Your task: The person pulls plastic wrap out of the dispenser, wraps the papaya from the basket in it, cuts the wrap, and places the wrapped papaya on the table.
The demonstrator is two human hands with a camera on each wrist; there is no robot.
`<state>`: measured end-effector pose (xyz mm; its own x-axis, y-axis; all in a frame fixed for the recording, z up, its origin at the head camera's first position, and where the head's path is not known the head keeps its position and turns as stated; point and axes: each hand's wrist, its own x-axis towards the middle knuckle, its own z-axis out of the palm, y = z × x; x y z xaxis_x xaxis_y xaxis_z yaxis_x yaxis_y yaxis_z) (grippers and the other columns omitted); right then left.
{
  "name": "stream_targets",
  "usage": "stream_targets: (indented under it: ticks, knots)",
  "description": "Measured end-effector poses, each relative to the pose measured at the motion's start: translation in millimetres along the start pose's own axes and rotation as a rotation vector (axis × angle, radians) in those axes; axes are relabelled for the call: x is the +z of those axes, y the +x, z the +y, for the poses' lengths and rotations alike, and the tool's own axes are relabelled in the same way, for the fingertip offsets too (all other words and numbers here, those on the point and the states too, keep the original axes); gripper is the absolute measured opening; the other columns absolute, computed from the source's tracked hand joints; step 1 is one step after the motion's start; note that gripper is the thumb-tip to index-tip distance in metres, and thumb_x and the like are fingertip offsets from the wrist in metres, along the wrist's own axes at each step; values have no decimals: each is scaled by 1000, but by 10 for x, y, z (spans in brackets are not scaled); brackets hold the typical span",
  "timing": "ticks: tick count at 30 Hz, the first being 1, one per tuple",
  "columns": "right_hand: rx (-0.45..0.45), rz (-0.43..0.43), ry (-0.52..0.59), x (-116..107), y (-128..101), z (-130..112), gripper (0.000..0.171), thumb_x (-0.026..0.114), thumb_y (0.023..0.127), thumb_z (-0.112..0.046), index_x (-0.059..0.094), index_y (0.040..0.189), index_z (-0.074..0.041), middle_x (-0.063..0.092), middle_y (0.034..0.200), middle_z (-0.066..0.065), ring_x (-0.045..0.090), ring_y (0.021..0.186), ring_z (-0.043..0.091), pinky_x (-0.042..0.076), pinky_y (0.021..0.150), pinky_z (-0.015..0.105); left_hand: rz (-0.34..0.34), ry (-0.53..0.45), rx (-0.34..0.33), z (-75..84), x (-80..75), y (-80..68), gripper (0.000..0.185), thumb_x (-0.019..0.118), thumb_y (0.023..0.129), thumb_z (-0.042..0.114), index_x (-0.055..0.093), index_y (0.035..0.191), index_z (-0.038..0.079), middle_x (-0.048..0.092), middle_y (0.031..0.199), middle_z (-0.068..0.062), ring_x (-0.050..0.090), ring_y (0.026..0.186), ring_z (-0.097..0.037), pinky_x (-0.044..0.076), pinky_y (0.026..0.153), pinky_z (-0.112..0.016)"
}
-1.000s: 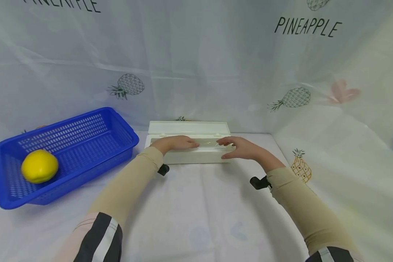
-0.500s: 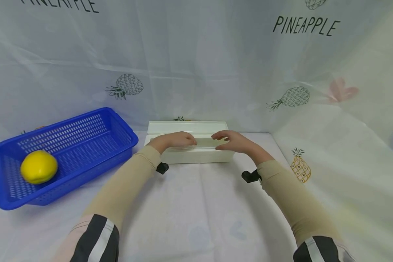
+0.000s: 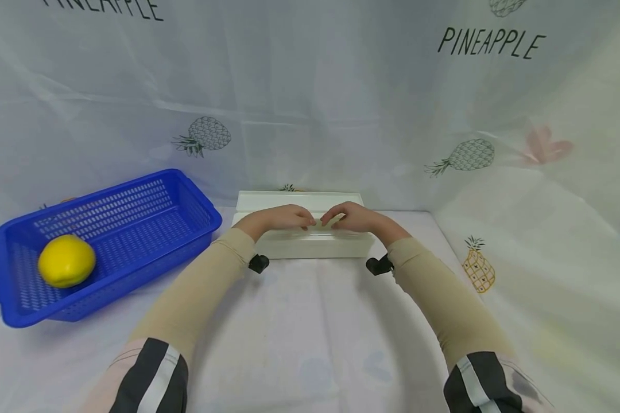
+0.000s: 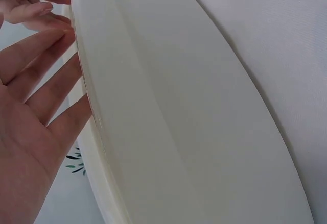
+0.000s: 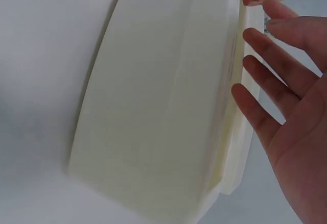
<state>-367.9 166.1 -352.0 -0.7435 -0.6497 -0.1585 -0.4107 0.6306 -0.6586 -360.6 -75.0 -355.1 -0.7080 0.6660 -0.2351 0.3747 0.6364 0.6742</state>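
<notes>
A long white box (image 3: pixel 310 246) lies at the back of the table with its lid (image 3: pixel 299 198) swung open behind it. My left hand (image 3: pixel 284 218) rests on the box's top left of the middle, fingers straight along the rim. My right hand (image 3: pixel 349 217) lies on the top just to its right, and the fingertips of the two hands almost meet. In the left wrist view the left hand (image 4: pixel 36 101) lies flat beside the box (image 4: pixel 168 106). In the right wrist view the right hand (image 5: pixel 286 96) has spread fingers at the edge of the box (image 5: pixel 163 96).
A blue slotted basket (image 3: pixel 134 206) stands at the left with a yellow lemon (image 3: pixel 66 261) in its near corner. A cloth printed with pineapples covers the table (image 3: pixel 310 332) and hangs behind and to the right.
My right hand has slid left along the top of the box until its fingertips nearly reach the left hand. The left hand has hardly moved.
</notes>
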Motion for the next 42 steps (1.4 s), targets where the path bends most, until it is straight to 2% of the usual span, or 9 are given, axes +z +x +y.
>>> stream_targets:
  ticks: [5,9,13,19,25,30,33,38,42]
  knots:
    - [29,-14,-3,16,8,9,28,53,94,-1,69,118,-2,65,123,9,52,123,28,42,103,44,33,87,-49,-33,-5,-5,42,44,101,40,64,127,13,56,134,-7,48,127,-26,37,106,-45]
    - [93,-17,-51,23,-20,44,27,51,96,-10,72,113,-6,63,127,7,50,126,28,39,104,46,7,103,-65,-109,7,6,45,38,102,44,68,122,17,54,139,-4,43,132,-24,34,109,-43]
    - [134,-28,-106,16,-58,67,30,51,96,-16,71,115,-6,62,129,9,49,127,29,37,106,47,-10,87,-56,-135,35,10,51,36,102,47,67,125,14,51,141,-4,41,134,-23,31,111,-41]
    - [152,-60,-195,5,-96,123,37,49,94,-15,65,123,-2,58,132,14,48,128,32,37,106,46,-14,103,-69,-104,59,-15,52,37,102,47,64,130,12,48,145,-5,40,135,-24,29,111,-40]
    - [190,-61,-219,-19,-137,166,39,46,95,-17,63,127,-2,54,137,16,44,131,33,35,107,47,-35,120,-62,-88,79,-15,54,35,103,45,57,137,9,46,146,-10,37,137,-28,28,113,-42]
    - [163,-12,-198,-50,-154,195,36,48,95,-13,65,124,0,58,132,17,43,131,35,36,107,47,-18,124,-83,-90,87,-10,57,36,103,46,50,143,8,42,149,-12,34,139,-29,27,113,-43]
    - [121,21,-183,-66,-148,224,32,50,94,-7,68,120,1,61,127,17,48,127,35,40,104,46,-4,116,-98,-89,81,-26,56,37,103,46,48,144,10,43,149,-10,36,138,-28,28,113,-43]
    - [101,98,-159,-77,-134,293,22,60,93,-5,74,110,-2,69,114,11,61,110,28,50,90,40,-5,85,-49,-117,51,-33,47,35,105,35,54,140,10,53,140,-7,47,130,-25,35,109,-40]
    - [111,165,-92,-58,-127,350,13,71,88,-6,76,100,-3,72,101,8,65,96,23,53,80,35,-14,97,11,-147,24,-12,37,43,104,22,57,136,9,55,137,-6,51,125,-25,39,106,-39]
